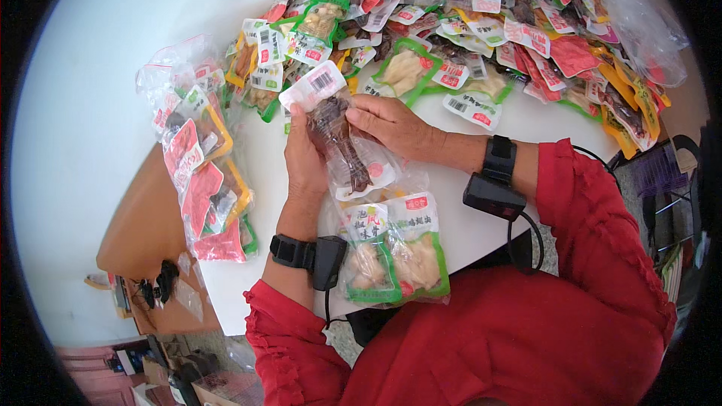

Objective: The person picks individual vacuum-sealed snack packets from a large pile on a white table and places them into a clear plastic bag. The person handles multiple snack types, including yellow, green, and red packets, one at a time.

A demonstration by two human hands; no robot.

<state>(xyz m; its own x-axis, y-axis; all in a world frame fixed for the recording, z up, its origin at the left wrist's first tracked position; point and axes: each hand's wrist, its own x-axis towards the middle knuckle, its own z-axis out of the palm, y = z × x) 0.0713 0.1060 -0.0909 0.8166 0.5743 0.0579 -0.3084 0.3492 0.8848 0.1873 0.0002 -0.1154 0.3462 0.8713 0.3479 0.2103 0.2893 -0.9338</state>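
Note:
Both hands hold a clear vacuum pack of dark brown cooked meat (pixel 338 141), with a white printed header and a barcode at its upper end. My left hand (pixel 304 160) grips its left edge, thumb pointing up along the pack. On the other side, the fingers of my right hand (pixel 395 127) lie over the pack's upper right edge. Below it, at the near edge of the table, lies a clear plastic bag (pixel 406 183) containing green-edged packs of pale meat (pixel 417 262). The held pack overlaps the top of this bag, so whether it is partly inside is unclear.
A large heap of assorted food packs (pixel 451 28) covers the far side of the white table (pixel 265 175). At left, a filled clear zip bag (pixel 208 192) lies along the table edge. Loose clear plastic bags (pixel 632 22) rest at far right. Cables hang from both wrist devices.

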